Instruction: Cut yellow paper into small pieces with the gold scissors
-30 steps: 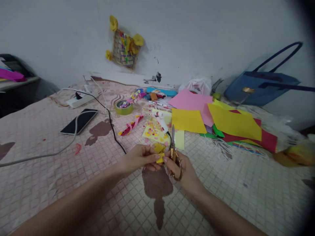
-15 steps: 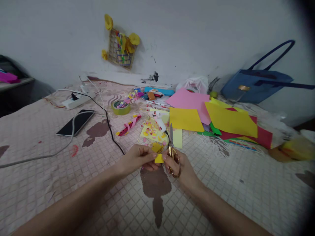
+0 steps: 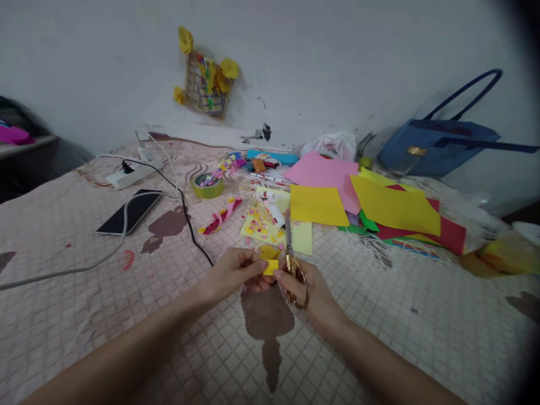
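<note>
Pinched in my left hand [image 3: 240,270] is a small yellow piece of paper [image 3: 270,267]. My right hand [image 3: 310,287] is closed on gold-handled scissors [image 3: 289,259], whose blades point away from me; its thumb and fingertips are at the lower right corner of the yellow piece. Whether those fingertips grip the piece or only touch it, I cannot tell. Just beyond my hands, more yellow scraps [image 3: 266,251] lie by a pale yellow sheet [image 3: 301,237] sprinkled with small cut bits. A white glue gun [image 3: 275,214] rests on that sheet.
Yellow foam sheets [image 3: 318,203] and a pink sheet [image 3: 324,169] lie to the right, with white string [image 3: 373,247] in front. Leftward are a tape roll [image 3: 206,185], a dark phone [image 3: 131,212], a power strip [image 3: 133,173] and a black cable [image 3: 185,216]. A blue bag [image 3: 439,146] stands behind.
The yellow piece has shifted slightly up and left, with more of its right side showing. My right hand has moved a little left and down, and the scissors have tilted slightly left.
</note>
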A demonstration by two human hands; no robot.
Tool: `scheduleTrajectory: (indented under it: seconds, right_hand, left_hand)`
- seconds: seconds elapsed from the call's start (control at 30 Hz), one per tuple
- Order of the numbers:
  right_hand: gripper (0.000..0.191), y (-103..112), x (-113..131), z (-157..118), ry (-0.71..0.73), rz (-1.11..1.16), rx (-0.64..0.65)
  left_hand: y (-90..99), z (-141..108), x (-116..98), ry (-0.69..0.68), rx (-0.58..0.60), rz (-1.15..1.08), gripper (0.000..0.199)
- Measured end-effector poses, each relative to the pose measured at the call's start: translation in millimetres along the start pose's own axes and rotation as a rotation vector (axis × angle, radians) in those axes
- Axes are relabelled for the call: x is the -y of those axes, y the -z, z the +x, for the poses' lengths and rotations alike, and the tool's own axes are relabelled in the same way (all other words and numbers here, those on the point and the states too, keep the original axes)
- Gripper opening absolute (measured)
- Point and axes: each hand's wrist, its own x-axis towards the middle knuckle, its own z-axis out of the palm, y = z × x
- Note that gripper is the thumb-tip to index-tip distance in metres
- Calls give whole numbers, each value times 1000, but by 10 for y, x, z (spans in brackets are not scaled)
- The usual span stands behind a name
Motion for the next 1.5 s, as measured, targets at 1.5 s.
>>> scheduleTrajectory:
  seconds: [1.5]
  right_hand:
    - [36, 69, 30, 28, -36, 36, 24]
  left_hand:
    - [38, 32, 70, -55, 85, 157, 30]
